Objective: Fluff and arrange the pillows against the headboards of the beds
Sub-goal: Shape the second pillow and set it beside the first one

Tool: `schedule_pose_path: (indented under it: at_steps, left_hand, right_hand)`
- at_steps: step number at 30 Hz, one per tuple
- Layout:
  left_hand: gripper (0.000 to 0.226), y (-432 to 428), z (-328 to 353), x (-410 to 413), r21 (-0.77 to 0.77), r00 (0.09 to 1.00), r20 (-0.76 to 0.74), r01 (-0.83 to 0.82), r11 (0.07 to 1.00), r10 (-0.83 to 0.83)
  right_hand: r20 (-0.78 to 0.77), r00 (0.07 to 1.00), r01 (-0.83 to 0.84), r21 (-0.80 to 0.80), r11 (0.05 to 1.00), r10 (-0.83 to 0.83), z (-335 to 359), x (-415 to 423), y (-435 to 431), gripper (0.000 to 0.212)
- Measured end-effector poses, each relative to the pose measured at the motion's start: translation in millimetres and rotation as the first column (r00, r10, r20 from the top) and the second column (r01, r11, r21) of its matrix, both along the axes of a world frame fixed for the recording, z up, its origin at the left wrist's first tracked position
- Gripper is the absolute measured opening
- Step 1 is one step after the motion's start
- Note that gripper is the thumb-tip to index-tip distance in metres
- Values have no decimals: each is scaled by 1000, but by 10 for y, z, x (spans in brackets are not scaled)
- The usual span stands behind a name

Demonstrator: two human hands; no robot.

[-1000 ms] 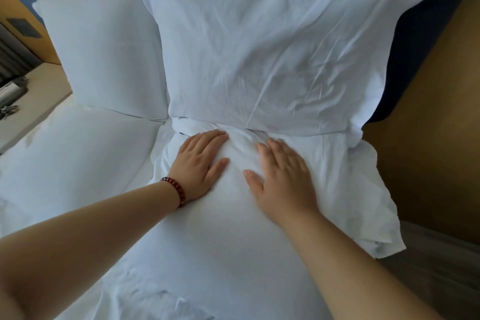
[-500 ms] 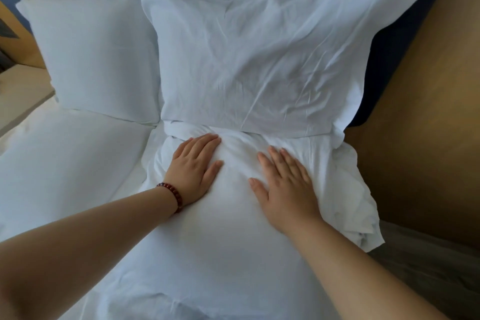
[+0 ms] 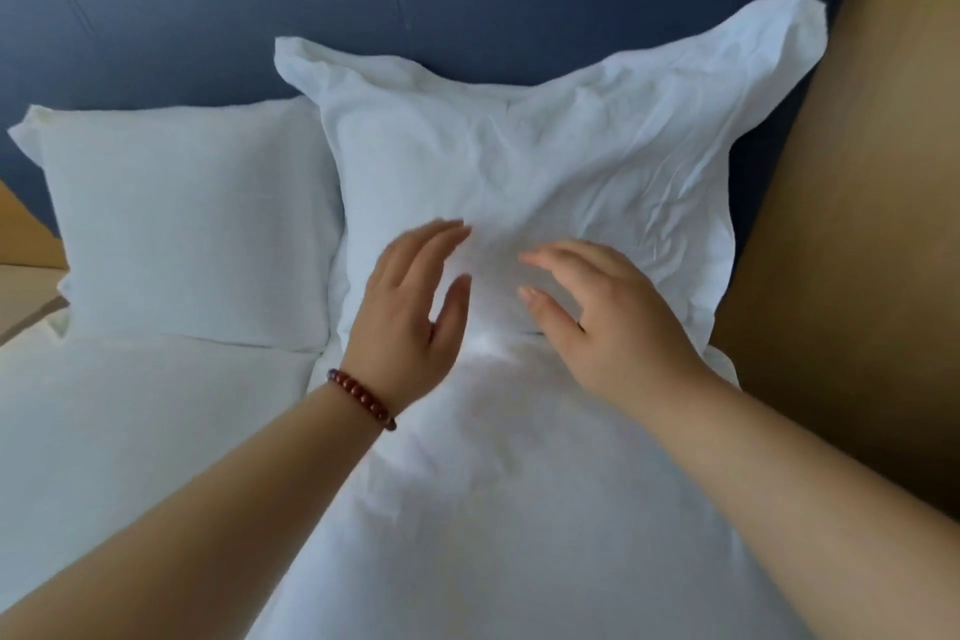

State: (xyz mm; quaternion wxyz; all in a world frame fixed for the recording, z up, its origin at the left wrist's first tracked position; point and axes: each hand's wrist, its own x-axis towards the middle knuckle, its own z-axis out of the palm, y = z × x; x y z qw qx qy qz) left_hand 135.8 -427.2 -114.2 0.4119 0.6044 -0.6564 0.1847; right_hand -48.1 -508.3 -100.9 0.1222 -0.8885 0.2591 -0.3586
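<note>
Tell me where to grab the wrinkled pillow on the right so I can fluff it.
Take the wrinkled pillow by both padded side edges at mid-height, reaching in from the front. It leans upright on the headboard, and its flared corners look like empty flange, probably too limp to grip.

Bedroom, prob. hotel-style: padded navy headboard (image 3: 208,16) w/ stitched seams, plain white pillow (image 3: 192,224) & flanged white pillow (image 3: 545,161) leaning on its lower part, white bedding (image 3: 130,405) spread in front of it, tan wood panel (image 3: 857,172) just right of it, more wood trim (image 3: 31,234) at its lower left.
</note>
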Motion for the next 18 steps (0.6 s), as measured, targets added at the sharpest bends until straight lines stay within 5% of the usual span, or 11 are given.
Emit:
schedule_pose_path:
  at_steps: [7, 10, 13, 18]
  left_hand:
    - [53, -553, 834, 525, 31, 954, 281, -120, 992, 107]
    - [63, -808, 923, 779, 204, 906, 411, -205, 957, 106]
    - [63, -976, 911, 1139, 329, 890, 405, -356, 875, 210]
    - [56, -1042, 1039, 1369, 247, 863, 237, -498, 832, 446]
  right_hand:
    - [23, 999, 44, -332, 942, -39, 792, 711, -462, 44]
    - [-176, 970, 99, -353, 930, -170, 1004, 884, -890, 48]
    - [-399, 857, 206, -313, 927, -325, 977, 756, -1271, 55]
    - [-350, 820, 310, -395, 865, -453, 797, 539, -1423, 58]
